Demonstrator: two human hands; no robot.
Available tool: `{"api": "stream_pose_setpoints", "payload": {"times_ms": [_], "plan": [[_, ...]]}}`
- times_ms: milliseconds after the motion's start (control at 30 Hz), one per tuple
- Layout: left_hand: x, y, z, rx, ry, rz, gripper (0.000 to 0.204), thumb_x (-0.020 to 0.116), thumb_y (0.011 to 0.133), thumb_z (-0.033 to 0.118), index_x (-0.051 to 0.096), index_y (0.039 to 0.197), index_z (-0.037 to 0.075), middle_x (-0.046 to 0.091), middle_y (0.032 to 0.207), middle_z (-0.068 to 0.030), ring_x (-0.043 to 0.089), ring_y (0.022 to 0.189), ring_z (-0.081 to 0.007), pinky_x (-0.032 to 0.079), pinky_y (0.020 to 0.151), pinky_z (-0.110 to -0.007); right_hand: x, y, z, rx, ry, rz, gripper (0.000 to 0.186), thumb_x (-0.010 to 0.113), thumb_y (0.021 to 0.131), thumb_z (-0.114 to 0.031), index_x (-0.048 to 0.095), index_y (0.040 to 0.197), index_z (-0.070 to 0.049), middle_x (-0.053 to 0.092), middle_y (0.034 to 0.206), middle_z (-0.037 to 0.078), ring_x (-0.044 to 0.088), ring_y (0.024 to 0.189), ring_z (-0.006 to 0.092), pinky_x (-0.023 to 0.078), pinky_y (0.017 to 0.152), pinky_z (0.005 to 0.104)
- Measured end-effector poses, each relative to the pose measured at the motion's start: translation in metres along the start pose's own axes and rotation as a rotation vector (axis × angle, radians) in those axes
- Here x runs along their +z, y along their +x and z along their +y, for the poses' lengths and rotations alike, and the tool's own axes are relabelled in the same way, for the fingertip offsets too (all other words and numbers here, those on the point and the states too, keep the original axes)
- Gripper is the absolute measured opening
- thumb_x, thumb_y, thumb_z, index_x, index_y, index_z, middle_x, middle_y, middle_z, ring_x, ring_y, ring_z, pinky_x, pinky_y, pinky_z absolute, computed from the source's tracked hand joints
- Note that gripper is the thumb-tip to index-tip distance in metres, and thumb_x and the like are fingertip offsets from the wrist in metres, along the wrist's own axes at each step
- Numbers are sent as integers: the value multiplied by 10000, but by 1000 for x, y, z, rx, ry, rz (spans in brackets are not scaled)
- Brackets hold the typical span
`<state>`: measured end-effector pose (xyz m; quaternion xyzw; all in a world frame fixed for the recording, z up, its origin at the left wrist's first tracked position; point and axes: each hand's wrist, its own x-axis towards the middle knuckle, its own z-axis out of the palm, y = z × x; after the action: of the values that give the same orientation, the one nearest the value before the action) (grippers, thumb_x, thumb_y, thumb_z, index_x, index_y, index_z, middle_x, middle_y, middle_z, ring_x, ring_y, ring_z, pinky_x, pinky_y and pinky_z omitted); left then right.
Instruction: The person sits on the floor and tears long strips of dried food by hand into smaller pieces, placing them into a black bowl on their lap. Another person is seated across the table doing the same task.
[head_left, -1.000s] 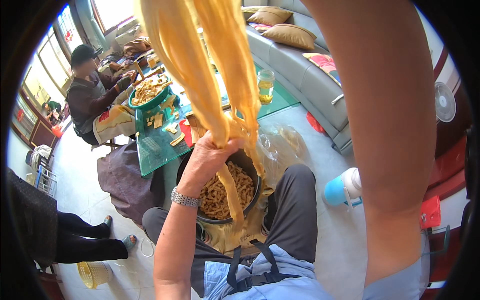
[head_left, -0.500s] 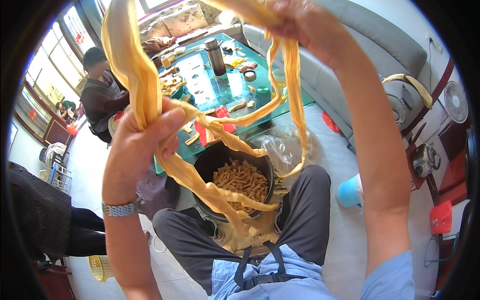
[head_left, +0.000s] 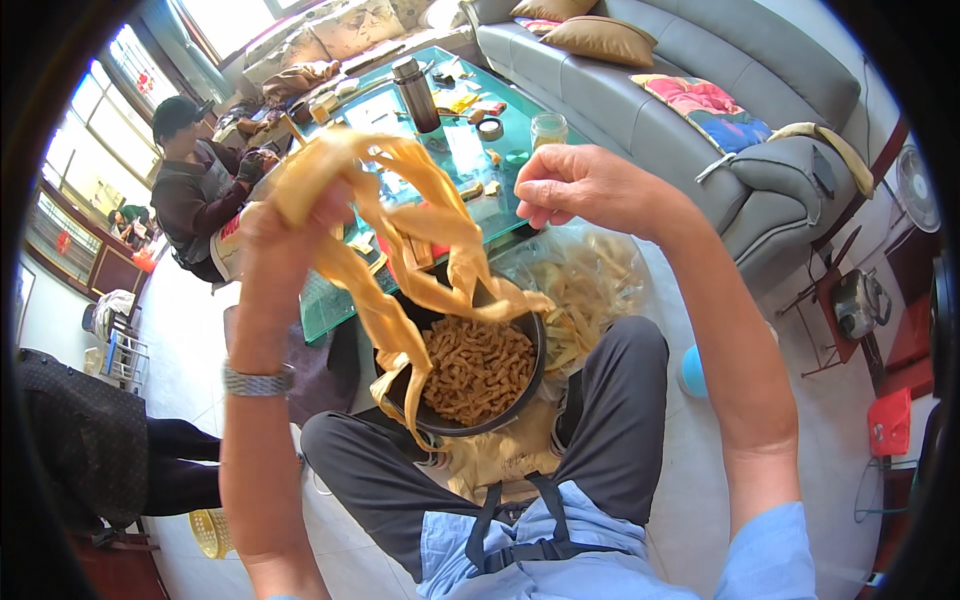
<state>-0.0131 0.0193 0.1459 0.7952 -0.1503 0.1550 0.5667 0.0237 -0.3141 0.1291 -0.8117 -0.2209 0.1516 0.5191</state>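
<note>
Left hand (head_left: 285, 225): fingers clamped round the upper end of a bunch of yellow strips (head_left: 400, 230), raised above the lap; a metal watch (head_left: 258, 379) sits on the wrist below. Right hand (head_left: 575, 185): fingers curled together, thumb against fingertips, with nothing visible between them; it is level with the left hand and apart from the strips.

From the left fingers the strips loop rightward and downward, drape over the near rim of a dark bowl (head_left: 505, 415) and end in a tail hanging outside its left wall. The bowl rests between the knees, below and between both hands, and is filled with short brown cut pieces (head_left: 475, 370). The hanging strips cover part of the bowl's left rim and part of the table behind.

Just right of the bowl, under the right forearm, lies a clear bag (head_left: 590, 290) of pale strips. A blue round object (head_left: 692, 372) shows beyond the right knee.

Beyond the hands stands a green glass table (head_left: 470, 150) carrying a dark flask (head_left: 415, 95), a glass jar (head_left: 548, 130) and small items. A second person (head_left: 200, 185) sits at the table's left end, hands occupied. A grey sofa (head_left: 690, 110) with cushions runs along the right. At far left, another person's dark-clad legs (head_left: 90, 450) and a yellow basket (head_left: 210, 530) on the floor.
</note>
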Motion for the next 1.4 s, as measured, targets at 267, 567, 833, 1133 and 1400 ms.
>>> {"api": "stream_pose_setpoints", "payload": {"times_ms": [267, 567, 833, 1133, 1400], "plan": [[15, -93, -159, -420, 485, -570, 291, 741, 945, 90, 635, 1209, 29, 699, 910, -56, 611, 848, -104, 525, 783, -312, 17, 11, 32, 4, 12, -122, 186, 598, 1069, -216, 649, 1090, -38, 710, 963, 15, 643, 873, 83, 526, 812, 269], [14, -90, -119, -494, 312, -452, 264, 797, 925, 161, 678, 1094, -3, 650, 892, -43, 562, 797, -89, 504, 721, -275, 86, 39, 52, -23, -240, -285, 256, 700, 966, -202, 644, 1134, -18, 719, 993, 94, 694, 941, 199, 552, 871, 346], [-5, -65, -69, -213, 35, -235, 159, 671, 960, -30, 679, 1114, 12, 674, 1050, -16, 637, 923, -108, 521, 859, -250, 153, 67, 63, -581, -396, 109, 446, 745, 898, -269, 587, 1248, -43, 706, 1121, 182, 674, 1116, 372, 536, 966, 471], [-96, -52, -26, -128, 37, 286, 244, 623, 1061, 204, 660, 1256, 62, 489, 708, 83, 390, 561, 20, 310, 492, -163, 90, 64, 82, -34, -563, 382, 206, 656, 975, -197, 595, 1164, -145, 725, 917, 185, 711, 895, 398, 551, 772, 489], [-197, -62, -48, -142, -184, 469, 289, 638, 1058, 259, 651, 1220, 20, 358, 652, 67, 337, 508, -29, 288, 461, -196, 15, 48, 95, 55, -247, 511, 227, 450, 1060, -220, 624, 1148, -103, 746, 970, 70, 723, 918, 180, 603, 679, 335]]}}
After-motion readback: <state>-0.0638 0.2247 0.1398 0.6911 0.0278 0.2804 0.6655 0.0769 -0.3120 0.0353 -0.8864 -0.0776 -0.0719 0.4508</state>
